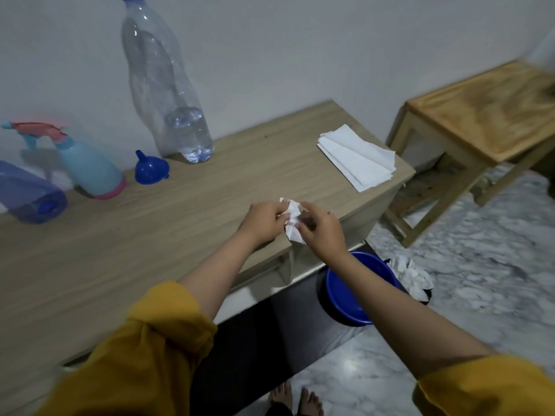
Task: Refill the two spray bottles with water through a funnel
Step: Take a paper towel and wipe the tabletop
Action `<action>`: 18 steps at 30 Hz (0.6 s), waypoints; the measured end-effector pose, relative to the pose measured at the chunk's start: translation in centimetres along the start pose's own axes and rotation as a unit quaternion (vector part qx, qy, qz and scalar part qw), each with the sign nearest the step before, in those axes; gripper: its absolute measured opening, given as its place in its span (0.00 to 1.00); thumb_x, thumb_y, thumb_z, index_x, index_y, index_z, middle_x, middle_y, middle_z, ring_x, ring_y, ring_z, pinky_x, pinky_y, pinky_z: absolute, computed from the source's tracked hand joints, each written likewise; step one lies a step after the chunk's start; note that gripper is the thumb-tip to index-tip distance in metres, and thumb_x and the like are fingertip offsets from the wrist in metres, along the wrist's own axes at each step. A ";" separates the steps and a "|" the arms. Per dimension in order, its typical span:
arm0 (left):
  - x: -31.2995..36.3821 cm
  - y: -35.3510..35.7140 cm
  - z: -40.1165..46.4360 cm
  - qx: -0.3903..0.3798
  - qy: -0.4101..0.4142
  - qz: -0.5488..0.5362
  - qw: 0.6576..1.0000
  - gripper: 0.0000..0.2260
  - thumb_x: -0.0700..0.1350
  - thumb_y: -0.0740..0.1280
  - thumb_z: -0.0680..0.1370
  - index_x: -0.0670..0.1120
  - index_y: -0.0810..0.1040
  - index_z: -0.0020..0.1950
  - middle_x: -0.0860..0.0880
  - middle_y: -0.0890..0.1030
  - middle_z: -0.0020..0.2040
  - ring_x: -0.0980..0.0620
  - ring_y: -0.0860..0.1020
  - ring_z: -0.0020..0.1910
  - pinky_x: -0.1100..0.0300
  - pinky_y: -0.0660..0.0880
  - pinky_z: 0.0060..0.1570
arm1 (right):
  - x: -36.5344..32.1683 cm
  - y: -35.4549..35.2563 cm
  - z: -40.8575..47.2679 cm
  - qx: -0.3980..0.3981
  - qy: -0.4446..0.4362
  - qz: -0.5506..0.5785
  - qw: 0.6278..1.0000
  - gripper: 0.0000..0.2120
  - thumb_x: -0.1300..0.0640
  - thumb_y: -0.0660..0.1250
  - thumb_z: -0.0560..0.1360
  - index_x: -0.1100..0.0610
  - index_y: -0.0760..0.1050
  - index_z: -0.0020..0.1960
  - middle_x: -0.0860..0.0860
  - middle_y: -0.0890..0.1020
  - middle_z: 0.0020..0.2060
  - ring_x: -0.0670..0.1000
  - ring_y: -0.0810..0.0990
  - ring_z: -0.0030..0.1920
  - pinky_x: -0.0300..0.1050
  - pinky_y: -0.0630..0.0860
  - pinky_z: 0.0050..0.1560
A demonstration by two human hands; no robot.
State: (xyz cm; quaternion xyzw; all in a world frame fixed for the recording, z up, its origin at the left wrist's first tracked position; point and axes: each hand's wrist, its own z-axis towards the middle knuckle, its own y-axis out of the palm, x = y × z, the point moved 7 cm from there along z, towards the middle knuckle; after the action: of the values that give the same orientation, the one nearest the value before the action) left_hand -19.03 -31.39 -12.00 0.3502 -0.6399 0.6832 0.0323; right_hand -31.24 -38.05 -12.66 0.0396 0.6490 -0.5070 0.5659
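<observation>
Head view shows your left hand and right hand together over the front edge of the table, both pinching a crumpled tissue between curled fingers. It looks like you are drying your fingers or balling up the tissue after wiping; I judge the pouring to be finished or paused, since no bottle is in hand.

The task's things stand well to your left along the wall: the light blue spray bottle with its pink trigger head screwed on, upright, and the purple spray bottle at the far left edge, whose top is cut off by the frame, so you cannot tell from here whether it is capped. The blue funnel rests mouth-down on the table between the light blue bottle and the large clear water bottle, which holds only a little water at its base.

To do this step well, keep the tissue bunched tight so nothing drips on the wood, dry between your fingers fully so the bottles won't slip later, then drop the wad into the bin just below your right forearm, where used tissues already sit beside it. Fresh folded tissues lie near the table's right end if you need another.
</observation>
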 end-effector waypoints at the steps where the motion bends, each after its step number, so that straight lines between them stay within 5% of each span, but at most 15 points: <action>1: 0.5 -0.2 -0.2 0.012 0.013 -0.052 0.998 0.11 0.43 0.63 0.77 0.47 0.80 0.57 0.45 0.83 0.52 0.45 0.79 0.51 0.55 0.72 0.52 | -0.2 -0.3 -0.1 0.011 0.001 0.010 1.000 0.20 0.60 0.70 0.71 0.55 0.76 0.63 0.52 0.86 0.46 0.52 0.84 0.48 0.56 0.75 0.59; 4: 2.9 -0.6 -0.7 0.018 0.050 -0.133 0.990 0.10 0.41 0.66 0.75 0.48 0.82 0.53 0.52 0.84 0.47 0.60 0.78 0.44 0.67 0.71 0.43 | -0.3 -1.9 -0.4 0.066 0.008 0.015 0.998 0.14 0.60 0.68 0.71 0.53 0.80 0.56 0.51 0.85 0.42 0.53 0.83 0.43 0.53 0.79 0.45; 7: 5.6 -0.6 -0.8 0.039 0.046 -0.235 0.970 0.09 0.39 0.68 0.73 0.51 0.82 0.49 0.61 0.81 0.40 0.69 0.76 0.38 0.75 0.68 0.38 | 0.5 -4.4 -0.7 0.115 0.043 0.041 0.992 0.11 0.61 0.67 0.72 0.54 0.81 0.53 0.52 0.85 0.43 0.53 0.82 0.43 0.52 0.79 0.44; 10: 8.3 0.3 0.2 0.043 0.043 -0.285 0.957 0.04 0.41 0.70 0.73 0.50 0.80 0.44 0.58 0.82 0.39 0.67 0.78 0.37 0.71 0.71 0.37 | 1.7 -7.9 -1.1 0.152 0.070 0.074 0.983 0.08 0.61 0.68 0.74 0.57 0.82 0.51 0.51 0.85 0.41 0.50 0.82 0.42 0.48 0.79 0.43; 14: 14.0 2.8 2.7 0.019 0.085 -0.274 0.958 0.03 0.45 0.68 0.75 0.50 0.81 0.44 0.55 0.83 0.41 0.58 0.80 0.42 0.67 0.74 0.41 | 5.9 -13.8 -2.0 0.188 0.117 0.105 0.969 0.08 0.62 0.68 0.74 0.56 0.82 0.51 0.50 0.83 0.44 0.43 0.80 0.43 0.28 0.74 0.41; 18: 20.2 8.2 5.5 -0.023 0.109 -0.256 0.960 0.05 0.44 0.68 0.76 0.50 0.82 0.50 0.54 0.82 0.46 0.59 0.78 0.45 0.69 0.73 0.44 | 12.2 -19.0 -3.6 0.201 0.187 0.166 0.947 0.08 0.63 0.65 0.74 0.57 0.82 0.49 0.52 0.83 0.45 0.48 0.82 0.47 0.34 0.76 0.43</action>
State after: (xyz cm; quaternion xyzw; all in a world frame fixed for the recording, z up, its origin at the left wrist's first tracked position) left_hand -35.85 -45.94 -8.84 0.4248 -0.5367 0.6716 0.2837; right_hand -49.99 -51.13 -11.02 0.3541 0.6119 -0.5094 0.4907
